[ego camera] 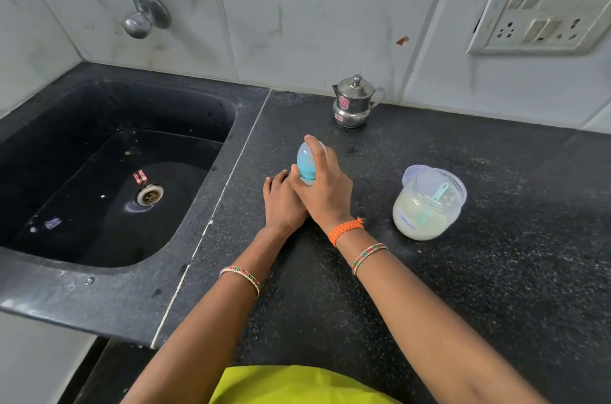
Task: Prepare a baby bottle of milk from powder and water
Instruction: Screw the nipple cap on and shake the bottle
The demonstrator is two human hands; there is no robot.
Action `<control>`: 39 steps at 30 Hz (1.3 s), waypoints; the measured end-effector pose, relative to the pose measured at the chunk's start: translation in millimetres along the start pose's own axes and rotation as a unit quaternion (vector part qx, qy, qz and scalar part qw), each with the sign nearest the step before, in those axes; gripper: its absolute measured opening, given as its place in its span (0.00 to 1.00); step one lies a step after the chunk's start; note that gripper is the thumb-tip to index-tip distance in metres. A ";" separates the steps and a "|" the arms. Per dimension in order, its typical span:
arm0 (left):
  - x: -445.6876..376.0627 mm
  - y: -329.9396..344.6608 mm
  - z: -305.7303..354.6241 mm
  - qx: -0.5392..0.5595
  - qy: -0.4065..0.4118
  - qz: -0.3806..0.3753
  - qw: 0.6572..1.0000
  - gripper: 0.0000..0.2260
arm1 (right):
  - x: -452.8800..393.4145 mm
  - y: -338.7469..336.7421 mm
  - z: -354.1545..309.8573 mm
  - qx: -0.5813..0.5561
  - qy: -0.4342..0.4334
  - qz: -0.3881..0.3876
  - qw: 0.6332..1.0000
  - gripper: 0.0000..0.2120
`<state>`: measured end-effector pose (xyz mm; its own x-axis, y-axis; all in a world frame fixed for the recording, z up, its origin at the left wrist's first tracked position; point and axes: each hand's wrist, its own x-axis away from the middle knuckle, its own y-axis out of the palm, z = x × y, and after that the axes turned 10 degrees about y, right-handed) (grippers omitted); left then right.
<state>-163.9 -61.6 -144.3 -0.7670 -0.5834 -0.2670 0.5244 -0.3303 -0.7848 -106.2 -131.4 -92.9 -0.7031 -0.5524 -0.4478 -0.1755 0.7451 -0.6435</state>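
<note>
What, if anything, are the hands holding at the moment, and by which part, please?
The right hand grips the baby bottle around its blue cap; the left hand steadies its hidden lower body on the counter.

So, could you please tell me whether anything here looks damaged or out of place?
Yes: the switchboard on the wall hangs askew, pulled away from its dark cavity at the top. There is also a small reddish mark on the tiles. The powder jar stands open, scoop inside, with nothing visibly spilled.
</note>
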 end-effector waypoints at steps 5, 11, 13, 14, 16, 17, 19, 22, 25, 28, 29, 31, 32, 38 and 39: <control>6.1 -8.2 -11.2 -0.016 0.055 -0.081 0.995 0.29 | 10.4 1.7 6.5 0.034 0.020 -0.011 0.999 0.37; -1.0 -31.1 -7.3 0.150 -0.005 -0.152 0.977 0.42 | -10.6 -17.9 6.3 -0.084 0.106 -0.113 0.984 0.40; -2.9 -46.0 -11.0 0.319 -0.053 -0.172 0.930 0.46 | -25.1 -32.7 0.4 -0.226 0.229 -0.107 0.941 0.40; -2.6 -52.3 -14.9 0.379 -0.071 -0.157 0.909 0.45 | -34.0 -42.9 -3.7 -0.323 0.292 -0.052 0.899 0.39; 1.3 -62.0 -24.7 0.431 -0.111 -0.098 0.890 0.40 | -52.1 -71.5 -13.0 -0.534 0.334 0.146 0.763 0.38; 2.8 -66.7 -28.2 0.444 -0.134 -0.074 0.883 0.36 | -60.6 -85.5 -14.5 -0.597 0.311 0.217 0.707 0.38; 0.8 -73.7 -28.2 0.445 -0.164 -0.059 0.878 0.30 | -67.3 -110.1 -22.2 -0.625 0.254 0.185 0.714 0.36; -16.5 -80.8 -14.1 0.411 -0.148 -0.060 0.898 0.20 | -60.6 -128.3 -34.4 -0.526 0.191 -0.033 0.828 0.35; -37.6 -93.9 2.7 0.409 -0.106 -0.047 0.905 0.12 | -74.2 -142.3 -43.3 -0.622 0.183 0.166 0.743 0.38; -49.4 -105.8 21.1 0.429 -0.086 -0.033 0.899 0.08 | -72.6 -141.9 -46.8 -0.571 0.160 0.140 0.793 0.40; -53.7 -107.2 26.3 0.428 -0.076 -0.034 0.900 0.08 | -64.6 -135.7 -42.6 -0.500 0.120 0.060 0.856 0.39; -56.0 -111.7 31.6 0.425 -0.055 -0.039 0.903 0.08 | -53.3 -129.3 -41.3 -0.464 0.046 0.070 0.882 0.39; -56.1 -112.7 31.1 0.433 -0.050 -0.038 0.899 0.08 | -56.2 -130.0 -48.3 -0.504 0.056 0.153 0.848 0.40; -50.4 -107.5 40.2 0.473 -0.077 -0.033 0.877 0.08 | -53.5 -123.9 -49.4 -0.384 0.006 0.072 0.921 0.43; -50.8 -108.8 44.3 0.478 -0.078 -0.033 0.874 0.08 | -61.2 -126.6 -47.9 -0.413 0.016 0.071 0.908 0.42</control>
<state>-165.6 -28.9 -20.6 -0.7869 -0.6088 -0.1005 0.6070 -0.7930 0.0511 -73.9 -174.1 45.7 -0.7758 -0.4284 -0.4632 -0.5299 0.8409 0.1098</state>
